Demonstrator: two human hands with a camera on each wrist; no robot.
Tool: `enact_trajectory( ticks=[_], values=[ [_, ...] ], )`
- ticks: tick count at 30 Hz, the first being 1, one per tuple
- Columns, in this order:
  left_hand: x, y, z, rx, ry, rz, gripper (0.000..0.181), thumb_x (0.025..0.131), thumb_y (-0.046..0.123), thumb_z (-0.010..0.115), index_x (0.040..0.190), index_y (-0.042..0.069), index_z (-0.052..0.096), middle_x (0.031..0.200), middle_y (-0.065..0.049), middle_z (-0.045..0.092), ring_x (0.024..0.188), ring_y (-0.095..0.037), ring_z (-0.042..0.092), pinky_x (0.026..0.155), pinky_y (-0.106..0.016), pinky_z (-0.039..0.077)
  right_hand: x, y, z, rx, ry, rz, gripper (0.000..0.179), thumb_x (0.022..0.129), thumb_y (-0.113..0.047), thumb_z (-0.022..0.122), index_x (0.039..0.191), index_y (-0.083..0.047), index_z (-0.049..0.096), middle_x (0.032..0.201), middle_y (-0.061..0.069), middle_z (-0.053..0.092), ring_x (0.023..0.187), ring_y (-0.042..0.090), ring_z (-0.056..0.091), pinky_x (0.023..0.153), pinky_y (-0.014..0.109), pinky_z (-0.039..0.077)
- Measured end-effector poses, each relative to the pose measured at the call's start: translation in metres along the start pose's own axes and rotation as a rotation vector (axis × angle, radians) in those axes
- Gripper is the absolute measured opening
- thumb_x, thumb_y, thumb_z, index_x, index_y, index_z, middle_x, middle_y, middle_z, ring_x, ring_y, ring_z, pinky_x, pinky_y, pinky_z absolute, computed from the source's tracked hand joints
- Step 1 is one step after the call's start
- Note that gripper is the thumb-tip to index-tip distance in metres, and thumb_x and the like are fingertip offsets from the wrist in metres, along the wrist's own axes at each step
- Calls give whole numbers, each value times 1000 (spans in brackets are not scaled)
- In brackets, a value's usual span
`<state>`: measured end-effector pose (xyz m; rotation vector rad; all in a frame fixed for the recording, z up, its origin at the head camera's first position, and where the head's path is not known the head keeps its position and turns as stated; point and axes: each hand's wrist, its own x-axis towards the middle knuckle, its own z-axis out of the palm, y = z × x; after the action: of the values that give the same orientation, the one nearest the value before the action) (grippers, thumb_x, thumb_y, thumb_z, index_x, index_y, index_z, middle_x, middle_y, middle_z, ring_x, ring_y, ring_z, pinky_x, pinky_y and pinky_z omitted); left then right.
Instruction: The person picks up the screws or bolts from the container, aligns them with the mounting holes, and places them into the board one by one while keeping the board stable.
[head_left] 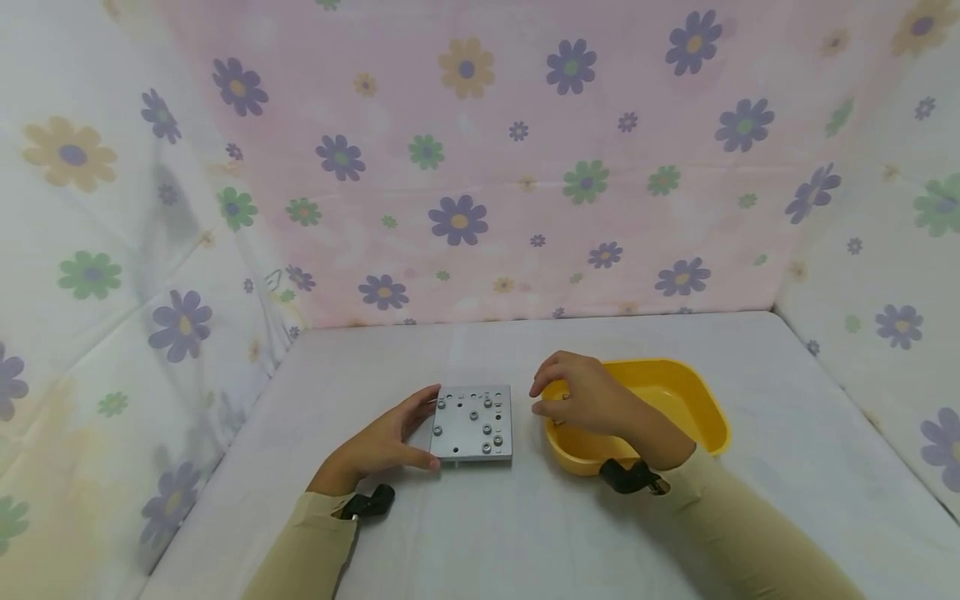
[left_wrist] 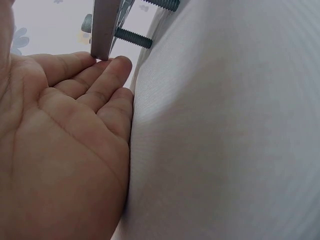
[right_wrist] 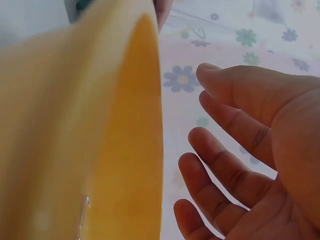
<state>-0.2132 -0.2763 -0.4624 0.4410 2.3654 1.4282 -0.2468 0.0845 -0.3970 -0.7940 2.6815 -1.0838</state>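
A square silver metal plate (head_left: 465, 435) with several socket-head screws and some bare holes is near the middle of the table. My left hand (head_left: 377, 443) holds its left side, thumb at the near corner and fingers at the far corner. Threaded screw shanks (left_wrist: 134, 38) stick out beneath the plate in the left wrist view, close over the cloth. Over the left rim of a yellow plastic tray (head_left: 708, 400) is my right hand (head_left: 588, 396), its fingers loosely bent. The right wrist view shows thumb and fingers (right_wrist: 215, 145) apart with nothing between them.
A white cloth (head_left: 480, 533) covers the table. Flowered fabric (head_left: 495, 167) encloses the back and both sides. Small pieces (head_left: 565, 398) lie inside the tray by its left wall, partly hidden by the right hand. Black wrist cameras (head_left: 626, 477) sit at both cuffs.
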Motion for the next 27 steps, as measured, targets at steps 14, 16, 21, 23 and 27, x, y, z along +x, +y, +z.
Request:
enact_trajectory(
  ticks=[14,16,21,23,27],
  values=[
    [-1,-4,1,-12,-1,-5,127,68,21,98,167,22,19,168,3,32,158,-22,25,131,-51,12,-2,11,-14,-20,-20,-52,8,90,-26,82,96,-26,77,112,-8,67,114,27,63,104,51,52],
    [-1,-4,1,-10,0,-1,127,68,20,98,167,21,19,168,2,33,158,-23,26,131,-51,12,-2,13,-16,-22,-21,-58,9,90,-26,82,98,-26,78,112,-8,68,114,26,63,104,51,52],
    [-1,-4,0,-10,-2,0,126,68,19,98,166,21,19,167,2,33,158,-22,27,131,-50,13,-2,18,-21,-10,-36,-68,12,91,-30,81,102,-26,79,115,-7,68,116,27,62,103,52,53],
    [-2,-3,0,-12,2,-3,126,68,19,98,166,21,19,167,3,34,158,-22,27,131,-49,14,-1,21,-23,-15,-42,-72,14,90,-31,81,104,-26,79,116,-7,69,117,28,62,102,52,53],
    [0,-1,0,-15,-2,8,125,69,19,98,166,20,19,167,4,33,157,-21,28,131,-47,15,-1,27,-29,-43,-45,-61,18,90,-33,81,106,-26,78,116,-6,69,114,27,63,99,51,55]
  ],
)
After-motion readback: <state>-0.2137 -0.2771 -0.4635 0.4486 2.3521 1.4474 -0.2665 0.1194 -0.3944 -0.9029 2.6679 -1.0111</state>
